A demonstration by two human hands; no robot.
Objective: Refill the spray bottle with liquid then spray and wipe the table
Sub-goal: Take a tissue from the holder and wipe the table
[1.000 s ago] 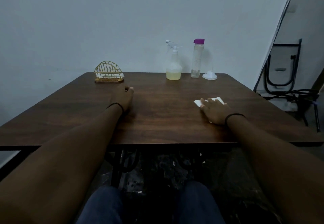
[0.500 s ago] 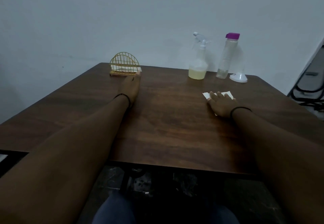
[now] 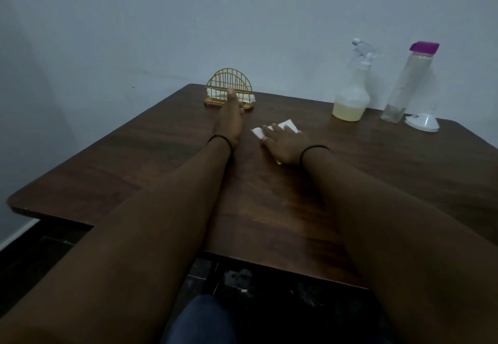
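Observation:
A clear spray bottle with yellowish liquid in its base stands at the far right of the dark wooden table. Beside it stands a tall clear bottle with a purple cap, and a white funnel rests upside down to its right. My right hand lies flat on a white tissue in the middle of the table, pressing it down. My left hand stretches forward, its fingertips at the gold wire napkin holder.
The napkin holder has white napkins in it and stands at the table's far edge near a pale wall. The table's left corner and front edge are close to me. My knees in dark trousers show under the table.
My right hand slid the tissue leftward toward the table's middle. My left hand reached farther forward to the napkin holder. My head turned left, shifting the bottles to the right of view.

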